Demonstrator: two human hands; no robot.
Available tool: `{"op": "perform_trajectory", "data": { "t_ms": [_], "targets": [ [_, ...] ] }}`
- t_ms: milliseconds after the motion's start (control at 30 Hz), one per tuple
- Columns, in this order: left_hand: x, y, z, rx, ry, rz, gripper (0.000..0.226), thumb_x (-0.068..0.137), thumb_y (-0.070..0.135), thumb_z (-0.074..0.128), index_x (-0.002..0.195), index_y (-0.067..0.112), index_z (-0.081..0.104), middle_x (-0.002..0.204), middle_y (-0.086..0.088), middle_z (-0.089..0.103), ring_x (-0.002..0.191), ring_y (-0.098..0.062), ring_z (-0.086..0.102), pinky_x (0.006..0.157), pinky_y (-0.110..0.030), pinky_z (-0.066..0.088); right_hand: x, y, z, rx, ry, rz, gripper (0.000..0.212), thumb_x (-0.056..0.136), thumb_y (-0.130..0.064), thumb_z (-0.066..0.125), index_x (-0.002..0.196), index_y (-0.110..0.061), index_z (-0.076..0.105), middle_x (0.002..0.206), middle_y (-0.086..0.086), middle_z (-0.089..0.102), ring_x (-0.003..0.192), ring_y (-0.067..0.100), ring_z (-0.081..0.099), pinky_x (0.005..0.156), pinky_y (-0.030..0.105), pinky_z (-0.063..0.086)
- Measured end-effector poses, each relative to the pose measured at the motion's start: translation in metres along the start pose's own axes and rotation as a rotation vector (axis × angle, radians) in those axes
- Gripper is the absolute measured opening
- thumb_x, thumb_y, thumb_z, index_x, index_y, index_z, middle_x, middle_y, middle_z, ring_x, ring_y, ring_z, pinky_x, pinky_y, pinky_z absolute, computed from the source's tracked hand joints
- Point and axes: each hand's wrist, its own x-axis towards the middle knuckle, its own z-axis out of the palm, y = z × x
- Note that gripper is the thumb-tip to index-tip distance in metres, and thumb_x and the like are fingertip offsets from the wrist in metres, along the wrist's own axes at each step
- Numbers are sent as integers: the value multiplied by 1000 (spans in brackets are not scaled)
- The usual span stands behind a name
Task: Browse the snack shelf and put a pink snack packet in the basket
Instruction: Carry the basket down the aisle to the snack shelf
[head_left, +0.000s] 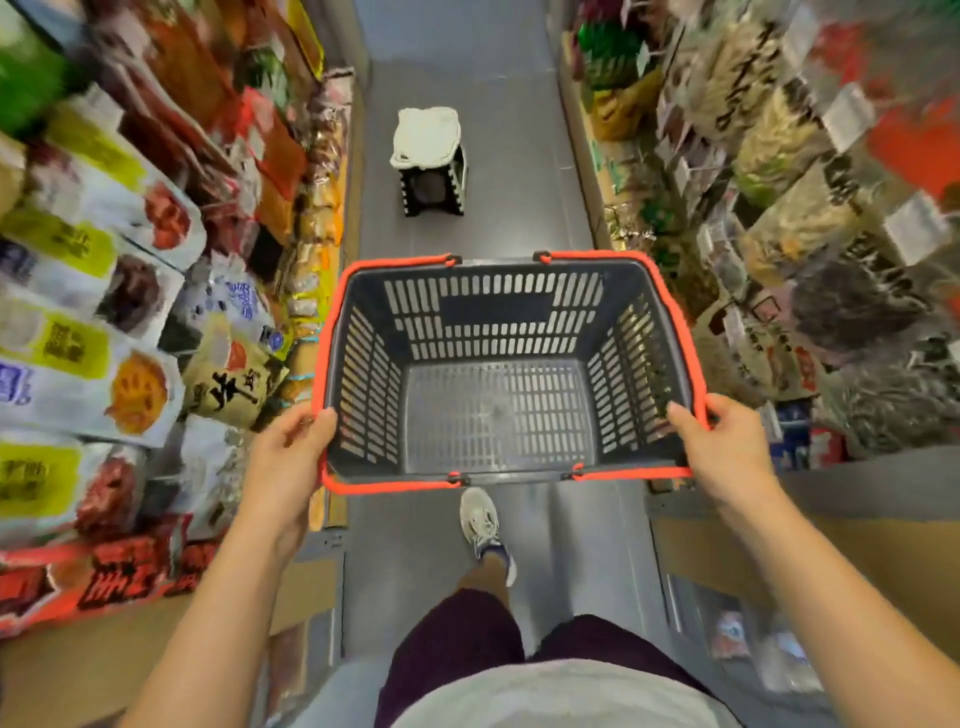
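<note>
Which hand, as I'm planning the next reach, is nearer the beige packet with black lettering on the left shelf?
Left. The left hand grips the basket rim just beside the beige packet; the right hand grips the opposite rim, across the basket.

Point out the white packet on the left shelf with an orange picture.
The packet beside the beige bag; its neighbours show red or brown pictures.
</note>
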Motion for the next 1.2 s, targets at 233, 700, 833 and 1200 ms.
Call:
{"op": "perform_trajectory", "data": {
  "t_ms": [233, 700, 833, 1200],
  "targets": [
    [162, 90, 22, 129, -80, 54, 6, 94, 28, 61, 92, 28, 67, 83, 3, 75, 72, -12, 72, 57, -30, 56, 105, -93, 46, 62, 65, 94, 15, 94, -19, 60, 86, -8, 67, 87, 12, 71, 78, 26, 67, 72, 40, 55],
    [465, 258, 122, 306, -73, 267, 35, 96, 13, 55, 91, 47, 60, 85, 22, 72, 75, 2, 68, 60, -17, 52, 391, -260, 129, 370, 9, 162, 15, 96, -16, 57, 100, -9, 70, 96, 6, 74, 86, 20, 70, 79, 38, 55],
    [557, 309, 147, 306, -40, 343, 28, 97, 10, 54, 99, 38, 59, 92, 13, 68, 77, 9, 64, 63, -11, 49, 466, -313, 149, 380, -25, 169, 18, 97, -14, 55, 99, -7, 71, 98, 9, 74, 92, 26, 70, 86, 44, 55],
    [831, 425, 227, 396, -170, 394, 23, 97, 10, 52, 104, 32, 56, 99, -1, 63, 87, -16, 62, 76, -32, 49, 649, -430, 232, 496, 194, 234, 22, 89, 5, 56, 104, 0, 71, 97, 10, 73, 85, 23, 68, 75, 29, 58]
  ]
}}
